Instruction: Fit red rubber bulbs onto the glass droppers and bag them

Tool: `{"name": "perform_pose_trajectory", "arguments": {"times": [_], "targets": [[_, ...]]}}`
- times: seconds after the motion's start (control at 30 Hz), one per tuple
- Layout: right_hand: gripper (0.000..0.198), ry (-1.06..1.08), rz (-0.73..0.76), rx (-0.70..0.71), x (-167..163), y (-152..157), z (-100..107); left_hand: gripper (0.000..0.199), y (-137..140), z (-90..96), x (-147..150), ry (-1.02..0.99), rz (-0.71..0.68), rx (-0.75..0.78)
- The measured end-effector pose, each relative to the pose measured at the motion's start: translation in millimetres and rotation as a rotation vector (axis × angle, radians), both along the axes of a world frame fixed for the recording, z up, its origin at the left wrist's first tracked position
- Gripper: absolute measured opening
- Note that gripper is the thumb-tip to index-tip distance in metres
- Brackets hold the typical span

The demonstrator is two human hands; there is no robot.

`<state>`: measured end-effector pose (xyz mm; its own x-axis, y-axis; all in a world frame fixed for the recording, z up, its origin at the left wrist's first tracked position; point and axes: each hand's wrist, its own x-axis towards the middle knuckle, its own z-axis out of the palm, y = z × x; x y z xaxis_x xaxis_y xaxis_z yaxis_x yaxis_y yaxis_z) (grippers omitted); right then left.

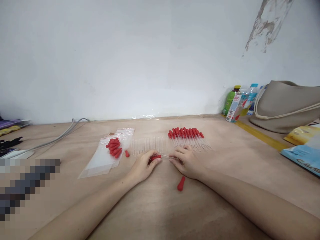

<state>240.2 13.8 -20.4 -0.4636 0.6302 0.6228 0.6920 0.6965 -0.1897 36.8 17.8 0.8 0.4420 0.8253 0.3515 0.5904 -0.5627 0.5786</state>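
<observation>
Between thumb and fingers, my left hand grips a red rubber dropper bulb. My right hand pinches a thin clear glass tube, whose left end meets the bulb's mouth; how far it sits inside I cannot tell. Just behind my hands lies a row of bare glass tubes. To its right is a row of droppers with red bulbs on them. A loose red bulb rests in front of my right wrist, another left of my left hand.
A pile of red bulbs lies on clear plastic bags at the left. Grey cables run along the far left. Bottles, a grey bag and a blue-yellow packet stand or lie at the right.
</observation>
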Motion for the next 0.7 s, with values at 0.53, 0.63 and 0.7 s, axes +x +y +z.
{"name": "perform_pose_trajectory", "arguments": {"times": [0.53, 0.63, 0.7], "targets": [[0.011, 0.034, -0.076, -0.018, -12.3, -15.7, 12.2, 0.022, 7.7, -11.4, -2.6, -0.120, 0.024, -0.066], [0.011, 0.017, -0.062, -0.048, -11.7, -15.6, 13.1, 0.022, 7.9, -12.6, -2.9, -0.131, 0.001, -0.073], [0.012, 0.038, -0.060, -0.058, -11.2, -14.6, 12.2, 0.021, 7.6, -12.7, -3.0, -0.142, -0.002, -0.079]]}}
